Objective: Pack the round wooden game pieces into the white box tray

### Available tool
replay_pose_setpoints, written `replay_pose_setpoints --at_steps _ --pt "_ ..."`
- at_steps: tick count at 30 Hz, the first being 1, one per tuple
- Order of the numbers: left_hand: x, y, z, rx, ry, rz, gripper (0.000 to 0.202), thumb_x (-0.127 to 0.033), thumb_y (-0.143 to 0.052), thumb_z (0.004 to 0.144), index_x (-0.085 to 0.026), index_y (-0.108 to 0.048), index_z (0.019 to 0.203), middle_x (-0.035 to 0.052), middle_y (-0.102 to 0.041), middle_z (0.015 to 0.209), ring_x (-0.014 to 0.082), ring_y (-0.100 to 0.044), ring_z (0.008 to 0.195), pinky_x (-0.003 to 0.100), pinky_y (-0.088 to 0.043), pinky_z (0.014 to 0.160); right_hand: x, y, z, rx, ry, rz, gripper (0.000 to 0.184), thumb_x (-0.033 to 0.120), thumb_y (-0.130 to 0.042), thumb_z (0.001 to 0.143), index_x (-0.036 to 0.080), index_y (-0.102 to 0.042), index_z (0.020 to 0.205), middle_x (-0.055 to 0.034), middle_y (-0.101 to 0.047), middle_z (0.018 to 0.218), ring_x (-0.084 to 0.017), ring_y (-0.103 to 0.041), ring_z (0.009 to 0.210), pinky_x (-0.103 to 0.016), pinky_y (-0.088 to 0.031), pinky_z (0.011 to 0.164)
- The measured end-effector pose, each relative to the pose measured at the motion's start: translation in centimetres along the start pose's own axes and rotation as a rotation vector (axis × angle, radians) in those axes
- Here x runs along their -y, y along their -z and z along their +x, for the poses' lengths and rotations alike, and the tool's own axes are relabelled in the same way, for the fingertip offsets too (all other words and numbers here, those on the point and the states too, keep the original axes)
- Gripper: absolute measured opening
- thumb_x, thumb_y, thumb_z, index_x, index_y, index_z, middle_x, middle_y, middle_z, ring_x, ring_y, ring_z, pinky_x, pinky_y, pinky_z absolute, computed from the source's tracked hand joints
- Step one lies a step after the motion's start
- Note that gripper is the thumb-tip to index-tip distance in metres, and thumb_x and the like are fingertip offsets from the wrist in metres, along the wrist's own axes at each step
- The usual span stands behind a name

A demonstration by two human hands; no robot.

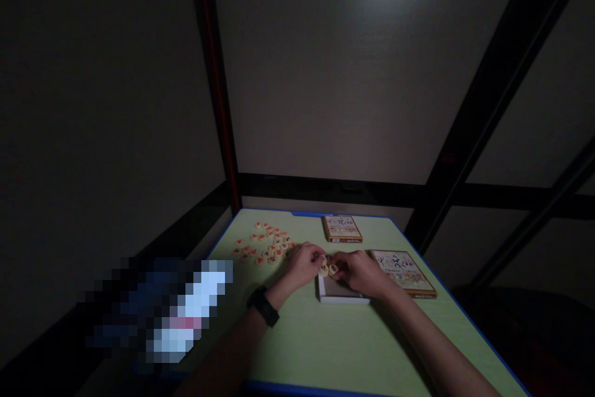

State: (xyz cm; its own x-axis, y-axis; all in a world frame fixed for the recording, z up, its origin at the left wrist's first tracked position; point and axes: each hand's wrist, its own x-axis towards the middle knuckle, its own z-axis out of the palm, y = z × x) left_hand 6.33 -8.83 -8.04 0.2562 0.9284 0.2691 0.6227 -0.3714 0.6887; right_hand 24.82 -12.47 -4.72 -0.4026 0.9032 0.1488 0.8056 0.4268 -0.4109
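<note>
My left hand (304,266) and my right hand (359,272) meet over the far edge of a small white tray (343,298) on a green table (344,341). Each hand is closed in a pinch on round pale game pieces (328,269) with dark marks, held between the two hands. A black watch sits on my left wrist. Several more round pieces (267,242) with red and dark marks lie scattered to the left of my left hand.
Two orange-rimmed game boxes lie on the table: one (343,228) at the far edge, one (403,272) just right of my right hand. The table has a blue rim. Dark beams and pale walls stand behind. A blurred patch covers the lower left.
</note>
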Motion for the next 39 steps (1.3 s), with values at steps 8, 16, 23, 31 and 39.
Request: replay_pose_setpoints --at_steps 8,16,23,31,39 --pt "-0.2 0.1 0.0 -0.004 -0.007 -0.002 0.020 -0.011 -0.061 0.078 -0.018 -0.076 0.089 0.0055 -0.075 0.095 0.0181 -0.067 0.090 0.029 -0.052 0.086 -0.2 -0.4 0.1 -0.002 0.001 -0.020 0.021 0.015 -0.064 0.075 0.021 -0.070 0.095 -0.0022 -0.072 0.076 -0.017 -0.064 0.069 -0.024 -0.035 0.060" --pt "-0.8 0.8 -0.1 -0.014 0.011 -0.012 0.022 -0.007 -0.059 0.078 -0.019 -0.075 0.088 0.0045 -0.074 0.095 0.0168 -0.067 0.087 0.029 -0.051 0.086 -0.2 -0.3 0.0 0.007 -0.013 0.004 0.022 0.015 -0.064 0.075 0.022 -0.067 0.096 -0.0006 -0.071 0.076 -0.017 -0.063 0.069 -0.024 -0.035 0.060" --pt "-1.7 1.4 -0.7 -0.085 -0.055 0.039 0.025 -0.004 -0.057 0.078 -0.019 -0.073 0.090 0.0040 -0.072 0.093 0.0156 -0.064 0.081 0.029 -0.050 0.086 0.1 0.0 -0.2 -0.013 -0.018 -0.014 0.019 0.020 -0.064 0.076 0.023 -0.063 0.094 -0.0003 -0.071 0.076 -0.017 -0.062 0.068 -0.024 -0.031 0.058" --pt "-1.4 7.0 0.3 -0.067 -0.116 0.295 0.029 -0.010 -0.050 0.086 -0.018 -0.073 0.101 0.0068 -0.073 0.100 0.0188 -0.066 0.092 0.028 -0.047 0.091 0.0 0.3 -0.2 -0.192 -0.043 -0.043 0.003 0.022 -0.049 0.082 0.021 -0.051 0.084 0.0002 -0.062 0.064 -0.016 -0.053 0.055 -0.025 -0.028 0.055" --pt "4.6 18.0 -0.2 0.243 0.205 0.702 0.032 0.002 -0.060 0.067 -0.016 -0.074 0.089 0.0099 -0.073 0.098 0.0236 -0.067 0.092 0.026 -0.048 0.079 -0.7 -0.7 0.3 -0.236 -0.078 -0.209 0.010 0.027 -0.047 0.086 0.020 -0.054 0.088 -0.0033 -0.067 0.068 -0.017 -0.056 0.057 -0.026 -0.025 0.056"
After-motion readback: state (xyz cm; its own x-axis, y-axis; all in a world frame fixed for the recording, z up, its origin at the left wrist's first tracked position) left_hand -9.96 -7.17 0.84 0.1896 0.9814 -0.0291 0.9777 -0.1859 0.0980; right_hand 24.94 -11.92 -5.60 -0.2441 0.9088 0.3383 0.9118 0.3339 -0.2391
